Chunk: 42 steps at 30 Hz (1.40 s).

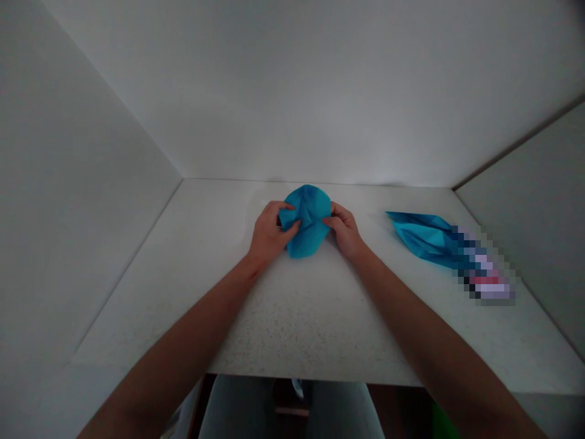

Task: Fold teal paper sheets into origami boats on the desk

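Observation:
A blue sheet of folded paper (308,219) lies on the white speckled table (292,317), near its far middle. My left hand (270,233) pinches the paper's left side, thumb on top. At the right side, my right hand (343,230) grips the paper's edge with curled fingers. Both forearms reach in from the near edge.
A second blue folded paper piece (423,236) lies at the right of the table, its near end under a blurred patch (484,274). White walls close the table in on the left, back and right. My legs show below the near edge.

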Each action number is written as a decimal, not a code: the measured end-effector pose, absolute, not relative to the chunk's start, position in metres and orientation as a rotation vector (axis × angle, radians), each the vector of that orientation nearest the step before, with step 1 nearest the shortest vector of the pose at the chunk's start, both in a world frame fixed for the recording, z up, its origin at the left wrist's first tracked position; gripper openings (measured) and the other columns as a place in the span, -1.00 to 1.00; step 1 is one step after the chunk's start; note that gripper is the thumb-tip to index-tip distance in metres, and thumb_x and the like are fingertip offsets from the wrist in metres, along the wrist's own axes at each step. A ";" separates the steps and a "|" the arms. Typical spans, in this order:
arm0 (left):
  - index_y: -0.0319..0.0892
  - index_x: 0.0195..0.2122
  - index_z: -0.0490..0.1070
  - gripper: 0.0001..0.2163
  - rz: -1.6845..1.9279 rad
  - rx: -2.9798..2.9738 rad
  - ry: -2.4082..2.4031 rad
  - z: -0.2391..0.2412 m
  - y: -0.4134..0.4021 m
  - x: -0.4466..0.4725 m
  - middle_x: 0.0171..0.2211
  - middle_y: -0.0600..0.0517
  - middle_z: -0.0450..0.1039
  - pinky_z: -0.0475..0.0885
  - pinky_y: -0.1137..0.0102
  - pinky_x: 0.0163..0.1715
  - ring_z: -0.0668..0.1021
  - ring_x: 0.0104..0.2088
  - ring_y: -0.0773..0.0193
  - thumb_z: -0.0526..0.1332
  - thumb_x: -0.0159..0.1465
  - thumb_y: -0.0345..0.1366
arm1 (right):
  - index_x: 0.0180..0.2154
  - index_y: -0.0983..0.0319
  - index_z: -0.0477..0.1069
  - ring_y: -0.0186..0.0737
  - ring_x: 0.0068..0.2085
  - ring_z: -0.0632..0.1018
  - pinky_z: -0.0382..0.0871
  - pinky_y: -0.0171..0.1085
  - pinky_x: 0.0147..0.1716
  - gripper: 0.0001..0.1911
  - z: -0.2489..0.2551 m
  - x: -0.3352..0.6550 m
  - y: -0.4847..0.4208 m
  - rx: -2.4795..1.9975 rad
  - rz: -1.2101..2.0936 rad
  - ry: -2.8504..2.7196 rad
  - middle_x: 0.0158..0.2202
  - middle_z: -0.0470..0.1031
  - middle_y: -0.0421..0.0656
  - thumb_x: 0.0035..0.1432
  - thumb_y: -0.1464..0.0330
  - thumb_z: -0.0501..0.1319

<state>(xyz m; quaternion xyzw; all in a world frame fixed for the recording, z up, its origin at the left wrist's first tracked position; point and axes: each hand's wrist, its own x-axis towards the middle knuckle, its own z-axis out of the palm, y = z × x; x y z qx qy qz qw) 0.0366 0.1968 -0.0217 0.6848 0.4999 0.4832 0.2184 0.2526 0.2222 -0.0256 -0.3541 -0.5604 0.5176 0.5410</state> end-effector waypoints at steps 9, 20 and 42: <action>-0.04 -0.13 0.37 -0.71 1.358 1.811 1.544 -0.015 0.189 0.044 -0.23 0.06 0.49 0.44 0.27 -0.22 0.53 -0.29 0.20 0.42 0.19 -0.33 | -0.34 0.12 0.37 -0.20 -0.21 0.49 0.44 -0.25 -0.21 -0.60 -0.017 0.249 0.210 -0.761 1.227 -1.459 -0.25 0.52 -0.21 0.07 0.07 0.51; -0.01 -0.08 0.26 -0.79 1.399 1.635 1.539 -0.014 0.187 0.042 -0.48 0.18 0.31 0.28 0.31 -0.42 0.37 -0.53 0.27 0.24 0.31 -0.35 | -0.33 0.11 0.38 -0.25 -0.36 0.40 0.32 -0.27 -0.36 -0.67 -0.025 0.249 0.212 -0.879 1.063 -1.386 -0.39 0.43 -0.27 0.23 0.07 0.41; -0.18 0.18 0.58 -0.42 0.963 0.820 0.686 -0.016 0.203 0.025 0.08 -0.21 0.70 0.56 0.03 0.29 0.68 0.20 -0.17 0.53 0.23 0.04 | 0.08 0.03 0.54 0.13 0.09 0.72 0.65 0.10 0.10 -0.36 -0.017 0.262 0.217 -0.773 1.624 -1.015 0.01 0.74 -0.11 0.03 -0.06 0.55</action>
